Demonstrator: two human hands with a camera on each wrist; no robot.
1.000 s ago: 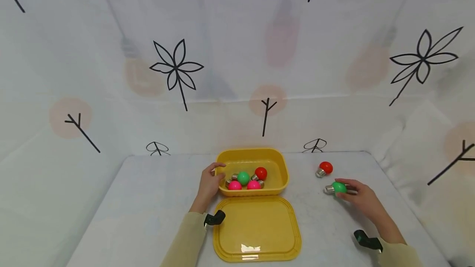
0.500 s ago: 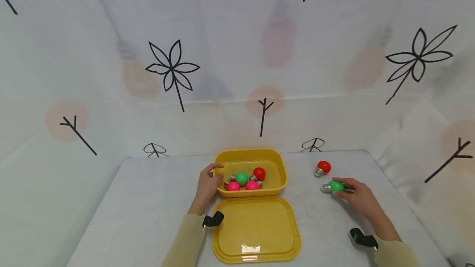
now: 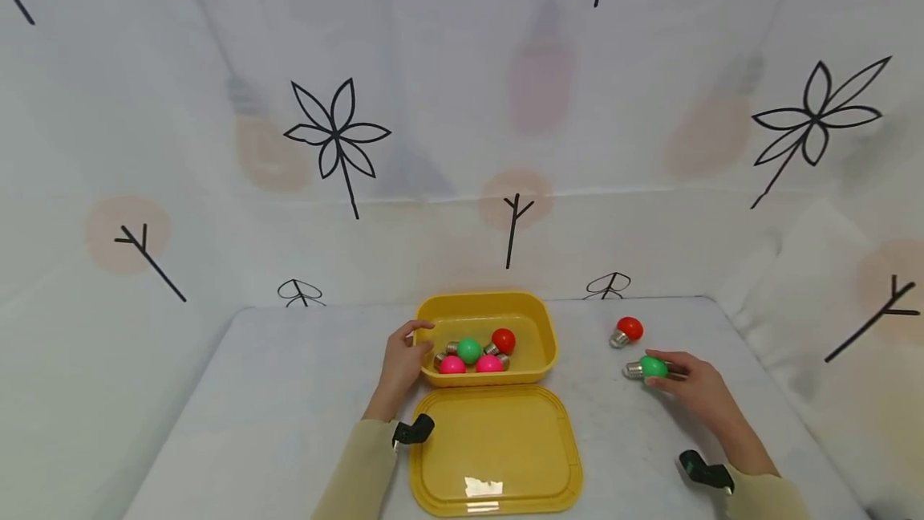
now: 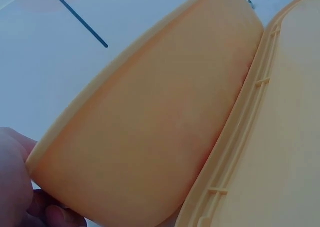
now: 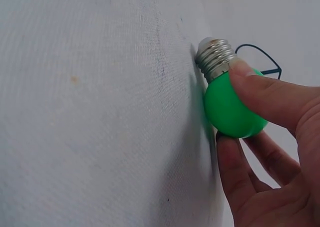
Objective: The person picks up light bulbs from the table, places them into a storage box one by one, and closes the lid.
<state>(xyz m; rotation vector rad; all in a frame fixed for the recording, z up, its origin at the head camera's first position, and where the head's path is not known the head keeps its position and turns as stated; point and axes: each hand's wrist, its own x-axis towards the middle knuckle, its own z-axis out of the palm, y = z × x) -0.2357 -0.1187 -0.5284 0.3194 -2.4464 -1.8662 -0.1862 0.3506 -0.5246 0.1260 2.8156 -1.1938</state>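
Note:
At the right of the head view, my right hand [image 3: 699, 388] pinches a green light bulb [image 3: 653, 367] low at the table, its metal screw base pointing left. The right wrist view shows the thumb [image 5: 270, 94] along one side of the bulb and fingertips below it. My left hand [image 3: 400, 363] holds the left side of a yellow plastic box [image 3: 476, 308], with fingers at its rim. Inside lie a green bulb [image 3: 468, 351], a red bulb [image 3: 504, 340] and two pink bulbs [image 3: 489, 364]. Another red bulb [image 3: 630, 330] lies behind the pinched one.
A yellow lid [image 3: 498, 448] lies flat right in front of the box, close to its front wall. White cloth [image 3: 289, 400] covers the table. Behind and at the sides hangs a printed fabric backdrop [image 3: 433, 239].
The head view has shifted slightly. Both hands, the box and the bulbs otherwise keep their places, and the right hand keeps its pinch on the green bulb.

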